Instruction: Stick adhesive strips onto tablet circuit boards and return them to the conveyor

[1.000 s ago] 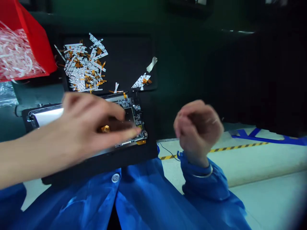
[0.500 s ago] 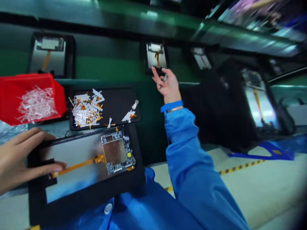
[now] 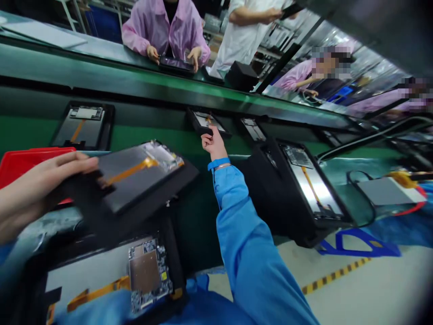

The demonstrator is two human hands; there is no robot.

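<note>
Gripping a black tray (image 3: 154,198) in my left hand (image 3: 40,189), I have my fingers curled over its edge and the tray tilted up on my side of the green conveyor (image 3: 149,124). A tablet panel (image 3: 122,185) with an orange ribbon cable (image 3: 131,172) lies on it. My right hand (image 3: 212,145) stretches from its blue sleeve (image 3: 240,230) toward the conveyor, fingers extended, their tips at the near edge of a second black tray (image 3: 206,124) on the belt; I cannot tell whether they grip it. A red bin (image 3: 20,164), a circuit board (image 3: 145,273) and a black case (image 3: 297,194) sit on my side of the conveyor, while beyond it a co-worker in a pink smock (image 3: 165,27) has both hands on a tablet (image 3: 176,64).
</note>
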